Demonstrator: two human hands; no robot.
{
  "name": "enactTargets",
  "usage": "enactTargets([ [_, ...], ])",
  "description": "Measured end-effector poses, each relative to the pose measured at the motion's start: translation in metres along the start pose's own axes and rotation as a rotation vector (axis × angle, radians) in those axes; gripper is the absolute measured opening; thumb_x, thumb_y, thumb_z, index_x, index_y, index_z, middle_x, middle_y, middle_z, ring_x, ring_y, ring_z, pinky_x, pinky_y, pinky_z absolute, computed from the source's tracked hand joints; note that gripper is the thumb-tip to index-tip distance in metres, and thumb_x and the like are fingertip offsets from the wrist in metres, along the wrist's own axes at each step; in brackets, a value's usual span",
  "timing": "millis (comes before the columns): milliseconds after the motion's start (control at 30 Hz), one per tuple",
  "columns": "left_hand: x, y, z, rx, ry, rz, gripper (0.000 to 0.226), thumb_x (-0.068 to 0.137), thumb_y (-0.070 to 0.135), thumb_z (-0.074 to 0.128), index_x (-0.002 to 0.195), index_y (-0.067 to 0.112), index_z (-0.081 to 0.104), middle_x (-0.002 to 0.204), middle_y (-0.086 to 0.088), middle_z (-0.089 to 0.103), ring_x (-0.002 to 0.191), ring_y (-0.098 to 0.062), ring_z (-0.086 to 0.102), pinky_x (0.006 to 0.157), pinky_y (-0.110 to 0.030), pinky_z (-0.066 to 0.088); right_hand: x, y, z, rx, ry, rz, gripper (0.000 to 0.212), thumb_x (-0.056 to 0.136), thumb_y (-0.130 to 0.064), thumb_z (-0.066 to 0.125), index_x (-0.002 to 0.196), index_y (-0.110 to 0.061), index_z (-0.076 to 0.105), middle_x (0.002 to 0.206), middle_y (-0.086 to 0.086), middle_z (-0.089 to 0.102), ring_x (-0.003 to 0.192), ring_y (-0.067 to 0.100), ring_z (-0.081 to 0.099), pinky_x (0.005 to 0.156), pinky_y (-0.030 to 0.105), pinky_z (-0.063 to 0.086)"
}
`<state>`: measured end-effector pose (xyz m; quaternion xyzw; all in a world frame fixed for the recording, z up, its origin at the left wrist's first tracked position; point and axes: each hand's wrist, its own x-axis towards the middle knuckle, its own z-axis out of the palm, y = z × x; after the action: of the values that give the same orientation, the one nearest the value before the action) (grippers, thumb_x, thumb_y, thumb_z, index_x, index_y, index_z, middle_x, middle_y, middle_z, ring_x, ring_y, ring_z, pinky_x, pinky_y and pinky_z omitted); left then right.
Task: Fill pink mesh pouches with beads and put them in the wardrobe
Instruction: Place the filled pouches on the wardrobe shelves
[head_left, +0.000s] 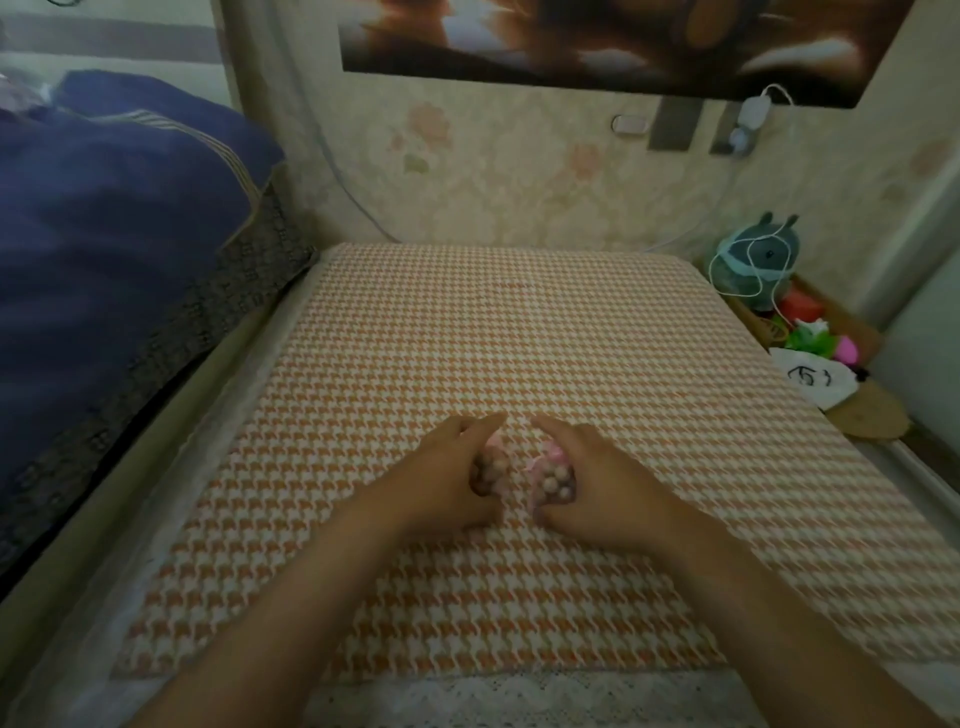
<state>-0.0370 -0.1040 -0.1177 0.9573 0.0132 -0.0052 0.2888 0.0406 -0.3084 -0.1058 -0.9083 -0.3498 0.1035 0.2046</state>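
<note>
Head view: left hand (447, 478) clutches the left pouch (488, 470); right hand (602, 483) clutches the right pouch (553, 480), just at its 3 o'clock. Both bead-filled pouches rest on the houndstooth counter (519, 322).

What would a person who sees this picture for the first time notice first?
First, the two hands at the centre: the left hand holds one bead-filled pink mesh pouch and the right hand holds a second pouch, side by side on the orange-and-white houndstooth cloth. Next, the dark blue pillow at the left and the grey-green plush toy at the far right.
</note>
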Motion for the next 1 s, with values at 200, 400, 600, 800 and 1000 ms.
enactTargets([
  [200,0.017,-0.008,-0.005,0.002,0.019,0.124,0.059,0.075,0.030,0.077,0.130,0.032,0.056,0.124,0.008,0.052,0.112,-0.007,0.051,0.100,-0.025,0.044,0.024,0.007,0.005,0.026,-0.046,-0.103,0.063,0.083,-0.052,0.068,0.140,-0.037,0.046,0.125,-0.015,0.040,0.110,0.006,0.050,0.096,0.028,0.048],
  [400,0.048,-0.024,-0.012,-0.104,0.110,0.075,0.053,0.075,0.027,0.081,0.122,0.036,0.058,0.119,0.017,0.055,0.108,-0.002,0.053,0.095,-0.023,0.048,0.073,0.030,-0.005,0.118,-0.016,-0.120,0.053,0.081,-0.035,0.077,0.130,-0.038,0.057,0.122,-0.019,0.040,0.109,-0.001,0.047,0.088,0.005,0.037],
  [600,0.101,-0.013,-0.015,-0.083,0.154,0.080,0.056,0.075,0.018,0.080,0.124,0.032,0.058,0.117,0.014,0.056,0.108,-0.006,0.052,0.092,-0.022,0.046,0.112,0.046,-0.023,0.208,0.035,-0.050,0.051,0.084,-0.024,0.076,0.130,-0.037,0.060,0.126,-0.012,0.049,0.112,0.006,0.049,0.090,0.007,0.034],
  [800,0.111,0.062,-0.047,-0.160,0.064,0.072,0.056,0.075,0.009,0.079,0.124,0.026,0.060,0.115,0.015,0.050,0.104,-0.001,0.050,0.082,-0.003,0.040,0.072,0.054,-0.092,0.282,0.006,0.095,0.048,0.085,-0.022,0.077,0.130,-0.028,0.061,0.122,-0.008,0.053,0.104,0.004,0.051,0.084,0.000,0.035],
  [1000,0.138,0.210,-0.115,-0.211,-0.069,0.143,0.053,0.075,0.004,0.078,0.122,0.021,0.061,0.110,0.011,0.050,0.099,0.011,0.049,0.078,-0.001,0.041,-0.008,0.058,-0.232,0.401,0.025,0.282,0.048,0.091,-0.033,0.070,0.136,-0.028,0.053,0.124,-0.008,0.059,0.106,0.005,0.059,0.090,0.014,0.048],
])
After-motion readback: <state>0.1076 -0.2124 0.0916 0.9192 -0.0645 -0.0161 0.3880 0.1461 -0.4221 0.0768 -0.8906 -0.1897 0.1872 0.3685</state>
